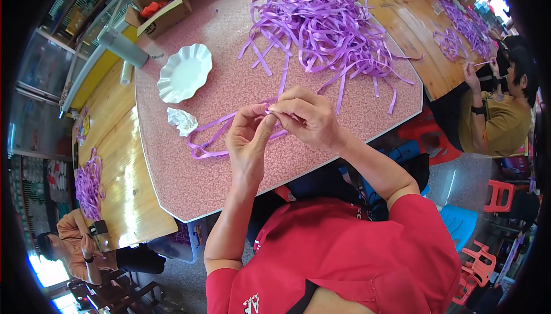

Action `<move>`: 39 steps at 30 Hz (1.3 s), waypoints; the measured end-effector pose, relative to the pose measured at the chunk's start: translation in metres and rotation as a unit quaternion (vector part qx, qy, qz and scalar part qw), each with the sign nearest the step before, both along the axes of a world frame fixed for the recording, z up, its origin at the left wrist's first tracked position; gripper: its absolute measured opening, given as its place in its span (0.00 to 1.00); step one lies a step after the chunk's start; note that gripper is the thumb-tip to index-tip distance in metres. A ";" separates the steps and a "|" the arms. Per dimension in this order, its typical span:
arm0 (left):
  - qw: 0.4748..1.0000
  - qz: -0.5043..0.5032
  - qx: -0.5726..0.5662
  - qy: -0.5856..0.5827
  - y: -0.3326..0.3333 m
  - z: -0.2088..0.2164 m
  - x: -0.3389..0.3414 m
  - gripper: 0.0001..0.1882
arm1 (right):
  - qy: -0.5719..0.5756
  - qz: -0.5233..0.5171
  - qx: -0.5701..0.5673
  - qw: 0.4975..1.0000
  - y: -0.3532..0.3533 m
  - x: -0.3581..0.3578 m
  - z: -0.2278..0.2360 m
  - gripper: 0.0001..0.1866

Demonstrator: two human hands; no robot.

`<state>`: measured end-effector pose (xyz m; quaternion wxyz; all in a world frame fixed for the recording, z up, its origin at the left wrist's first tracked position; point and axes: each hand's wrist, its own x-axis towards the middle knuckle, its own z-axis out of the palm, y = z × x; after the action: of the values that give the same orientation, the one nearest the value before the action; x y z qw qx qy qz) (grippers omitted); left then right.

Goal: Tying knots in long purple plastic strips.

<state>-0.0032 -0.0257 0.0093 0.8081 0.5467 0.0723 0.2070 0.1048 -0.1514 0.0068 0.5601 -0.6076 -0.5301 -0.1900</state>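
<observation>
Both hands meet just above the near edge of the pink speckled desk [189, 182], and everything else can be placed from that meeting point. The left hand [248, 136] has its fingers bent and closed together, thumb and fingertips pinching a purple ribbon strip [209, 136]; the right hand [307, 116] curls over from the other side, its fingertips pressed onto the same strip so the two hands touch at the pinch. From the hands the ribbon strip runs leftward and lies on the desk as a long flat loop, its far end just below a crumpled piece of white paper [182, 120]. Beyond the hands, toward the far side of the desk, sits a large tangled ribbon pile [324, 27] of the same purple, with loose ends trailing down toward the right hand. Up and left of the hands, past the crumpled paper, rests an empty white scalloped dish [185, 73], and farther still in that direction an open cardboard box [163, 5] stands at the far corner. Right of the hands, at a wooden table [413, 33] carrying more purple ribbon, a seated person in a mustard shirt [505, 116] works; left and below the hands, another person in orange [72, 239] sits at a second wooden table
</observation>
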 end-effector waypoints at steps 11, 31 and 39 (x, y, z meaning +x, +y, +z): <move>0.990 0.062 0.124 0.004 -0.005 -0.015 0.009 0.05 | 0.128 -0.052 -0.028 0.990 0.004 -0.011 0.003 0.06; 0.748 0.243 0.588 -0.189 0.016 -0.015 0.017 0.16 | 0.688 0.268 -0.028 0.674 -0.009 -0.003 0.013 0.08; 0.743 0.232 0.607 -0.161 0.017 -0.012 0.018 0.17 | 0.628 0.209 -0.096 0.743 -0.008 0.000 0.019 0.08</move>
<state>0.0146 -0.0084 -0.0029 0.2317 0.8465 -0.0750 0.4734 0.1045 -0.1598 0.0259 0.7306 -0.5138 -0.1878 0.4086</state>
